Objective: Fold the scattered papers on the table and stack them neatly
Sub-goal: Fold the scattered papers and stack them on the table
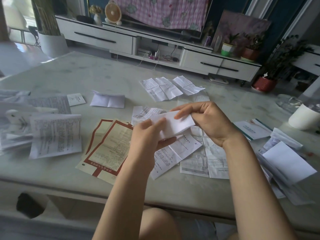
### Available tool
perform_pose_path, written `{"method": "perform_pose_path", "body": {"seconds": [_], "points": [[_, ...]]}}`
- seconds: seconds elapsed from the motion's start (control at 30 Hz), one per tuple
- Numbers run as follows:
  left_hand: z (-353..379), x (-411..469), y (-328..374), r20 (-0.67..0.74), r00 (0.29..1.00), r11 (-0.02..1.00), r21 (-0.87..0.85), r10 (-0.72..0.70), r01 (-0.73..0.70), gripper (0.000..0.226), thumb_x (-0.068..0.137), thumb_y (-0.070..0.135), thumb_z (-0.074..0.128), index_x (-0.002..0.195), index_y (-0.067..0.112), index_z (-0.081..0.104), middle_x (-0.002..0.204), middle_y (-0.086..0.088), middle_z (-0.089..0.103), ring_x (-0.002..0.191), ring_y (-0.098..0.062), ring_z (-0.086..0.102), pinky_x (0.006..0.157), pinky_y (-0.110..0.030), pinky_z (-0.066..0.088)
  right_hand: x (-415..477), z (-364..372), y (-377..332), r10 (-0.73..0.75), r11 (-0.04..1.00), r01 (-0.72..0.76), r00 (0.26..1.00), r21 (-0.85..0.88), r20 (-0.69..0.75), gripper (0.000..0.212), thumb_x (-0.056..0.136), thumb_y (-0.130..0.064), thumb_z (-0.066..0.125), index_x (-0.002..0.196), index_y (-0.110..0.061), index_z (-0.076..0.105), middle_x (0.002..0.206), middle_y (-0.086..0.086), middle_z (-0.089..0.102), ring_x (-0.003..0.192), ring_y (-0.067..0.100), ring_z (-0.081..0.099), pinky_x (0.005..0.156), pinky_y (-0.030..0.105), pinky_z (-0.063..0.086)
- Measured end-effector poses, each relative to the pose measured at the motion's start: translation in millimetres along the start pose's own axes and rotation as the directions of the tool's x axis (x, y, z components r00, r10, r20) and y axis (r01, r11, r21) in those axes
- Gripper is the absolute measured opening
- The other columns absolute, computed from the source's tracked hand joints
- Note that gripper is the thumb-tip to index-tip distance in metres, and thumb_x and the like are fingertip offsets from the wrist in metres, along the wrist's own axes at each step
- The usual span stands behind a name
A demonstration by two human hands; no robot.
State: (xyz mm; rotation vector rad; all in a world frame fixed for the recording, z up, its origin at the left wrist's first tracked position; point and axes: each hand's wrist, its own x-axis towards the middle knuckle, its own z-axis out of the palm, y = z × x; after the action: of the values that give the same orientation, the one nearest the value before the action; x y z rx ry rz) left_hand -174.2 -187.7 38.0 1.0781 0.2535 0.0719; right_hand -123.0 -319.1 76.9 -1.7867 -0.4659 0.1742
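Both my hands hold one folded white paper [174,124] in the air above the middle of the table [72,78]. My left hand [149,135] grips its near left end, thumb underneath. My right hand [206,118] pinches its right end with thumb and fingers. Loose printed papers lie all around: red-bordered sheets [109,148] at the front left, creased white sheets [162,88] at the back, and flat printed sheets [204,158] under my hands. A pile of folded papers [287,163] sits at the right edge.
More leaflets [55,134] are heaped at the left. A white cylindrical cup [304,116] and a clear glass item [285,101] stand at the far right. Behind the table are a TV cabinet [103,38] and potted plants [265,82]. My knee shows below the table's front edge.
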Motion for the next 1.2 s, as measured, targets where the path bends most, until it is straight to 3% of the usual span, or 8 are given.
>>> {"method": "perform_pose_path", "body": {"seconds": [0.1,0.2,0.3,0.5,0.67,0.77,1.0,1.2], "points": [[-1,1,-1,-0.056,0.990,0.989,0.077,0.133,-0.128,0.016,0.093,0.008,0.052,0.083,0.013,0.063,0.079,-0.004,0.063,0.068,-0.013,0.061,0.056,-0.022,0.056,4,-6,0,0.079,0.989,-0.077,0.997,0.125,-0.016,0.034,0.088,0.002,0.036,0.101,-0.013,0.064,0.086,0.004,0.070,0.073,0.015,0.062,0.064,0.024,0.051],[-1,-1,-1,-0.082,0.973,0.970,0.137,0.214,-0.202,0.020,0.093,0.006,0.052,0.079,0.017,0.061,0.076,-0.002,0.061,0.065,-0.011,0.060,0.053,-0.020,0.055,7,0,5,0.138,0.990,-0.138,0.990,-0.002,-0.010,0.010,0.089,-0.020,0.057,0.098,-0.020,0.063,0.085,-0.002,0.065,0.074,0.011,0.059,0.068,0.023,0.046],[-1,-1,-1,-0.080,0.970,0.965,0.147,0.231,-0.218,0.021,0.093,0.006,0.052,0.078,0.018,0.060,0.075,-0.003,0.061,0.065,-0.011,0.061,0.051,-0.020,0.054,8,11,9,0.130,0.981,-0.130,0.991,-0.142,-0.009,0.007,0.083,-0.010,0.065,0.083,-0.016,0.062,0.080,0.000,0.062,0.075,0.013,0.058,0.068,0.022,0.045],[-2,6,-5,-0.200,0.937,0.954,0.159,0.285,-0.255,0.026,0.095,0.022,0.052,0.071,0.017,0.060,0.069,0.000,0.056,0.067,-0.012,0.053,0.062,-0.030,0.049,10,15,7,0.132,0.991,-0.132,0.991,-0.032,0.006,0.009,0.079,-0.002,0.068,0.081,-0.009,0.064,0.073,0.000,0.063,0.060,0.004,0.059,0.055,0.014,0.046],[-8,7,-4,-0.411,0.839,0.933,0.106,0.356,-0.344,0.036,0.096,0.018,0.049,0.060,0.016,0.052,0.050,0.011,0.049,0.043,0.004,0.046,0.045,-0.010,0.036,16,25,9,0.212,0.976,-0.217,0.971,0.029,0.108,0.010,0.080,0.000,0.066,0.088,-0.002,0.064,0.074,0.002,0.066,0.061,0.008,0.063,0.054,0.019,0.051],[-13,11,-6,-0.512,0.795,0.933,0.040,0.326,-0.357,0.036,0.096,0.018,0.049,0.061,0.012,0.052,0.055,0.007,0.051,0.047,0.004,0.047,0.046,-0.013,0.039,22,37,10,0.245,0.967,-0.251,0.961,0.032,0.129,0.008,0.078,0.000,0.067,0.079,-0.007,0.062,0.062,-0.003,0.066,0.055,0.007,0.062,0.051,0.017,0.051],[-28,14,3,-0.734,0.675,0.928,-0.198,0.073,-0.316,0.019,0.098,0.014,0.039,0.097,0.020,0.057,0.091,0.004,0.064,0.082,-0.009,0.061,0.065,-0.017,0.044,64,72,33,0.254,0.967,-0.251,0.930,0.047,-0.264,0.005,0.082,-0.005,0.067,0.082,-0.009,0.063,0.072,0.005,0.064,0.043,0.006,0.059,0.044,0.015,0.050],[-32,21,7,-0.724,0.689,0.933,-0.261,-0.018,-0.250,0.019,0.095,0.010,0.043,0.098,0.027,0.050,0.099,0.007,0.059,0.090,-0.007,0.061,0.064,-0.016,0.047,120,138,38,0.270,0.952,-0.293,0.940,-0.090,-0.209,0.019,0.085,-0.015,0.066,0.100,-0.004,0.062,0.074,0.005,0.062,0.048,0.010,0.055,0.043,0.017,0.046]]}}
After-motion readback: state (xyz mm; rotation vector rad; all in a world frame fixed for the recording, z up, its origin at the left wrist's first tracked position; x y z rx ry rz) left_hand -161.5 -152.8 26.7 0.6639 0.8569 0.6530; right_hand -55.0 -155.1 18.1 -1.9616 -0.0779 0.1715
